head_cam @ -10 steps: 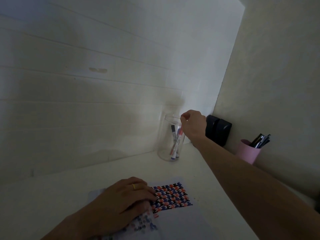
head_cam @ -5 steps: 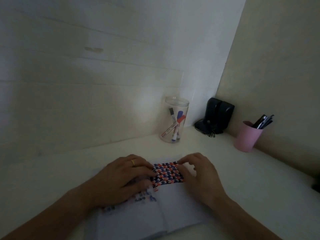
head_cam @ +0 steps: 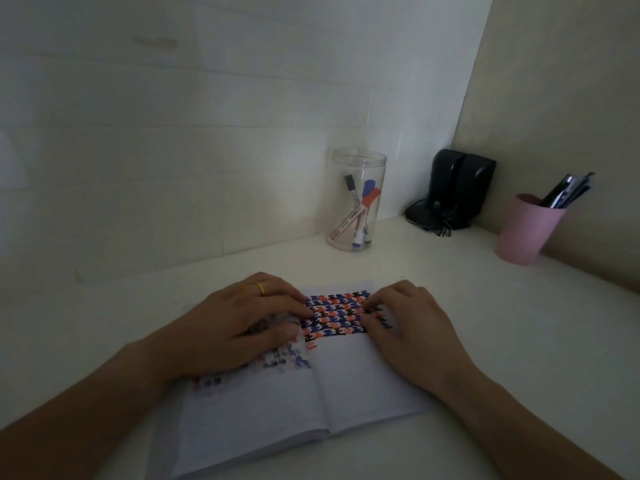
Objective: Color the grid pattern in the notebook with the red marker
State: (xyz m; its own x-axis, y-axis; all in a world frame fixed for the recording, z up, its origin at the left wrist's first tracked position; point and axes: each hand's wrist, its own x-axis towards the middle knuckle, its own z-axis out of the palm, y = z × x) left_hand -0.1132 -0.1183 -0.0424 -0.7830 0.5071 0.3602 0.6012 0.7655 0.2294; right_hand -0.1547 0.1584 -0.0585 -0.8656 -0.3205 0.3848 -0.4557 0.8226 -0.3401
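Observation:
An open notebook (head_cam: 346, 393) lies on the white desk in front of me. Its right page carries a grid pattern (head_cam: 336, 315) coloured in red, blue and black. My left hand (head_cam: 242, 327), with a gold ring, lies flat on the left page, fingers touching the pattern's left edge. On the right page rests my right hand (head_cam: 412, 334), its fingertips on the pattern's right edge. Neither hand holds anything. The red marker (head_cam: 360, 211) leans inside a clear jar (head_cam: 358, 199) at the back, beside a blue marker and a black one.
A pair of black speakers (head_cam: 457, 188) stands in the corner right of the jar. A pink cup (head_cam: 526, 233) with several pens stands against the right wall. White walls close the desk at the back and right.
My right hand has left the jar, where it was at the markers, and come down onto the notebook's right page. My left hand has stayed on the left page. The view tilted downward.

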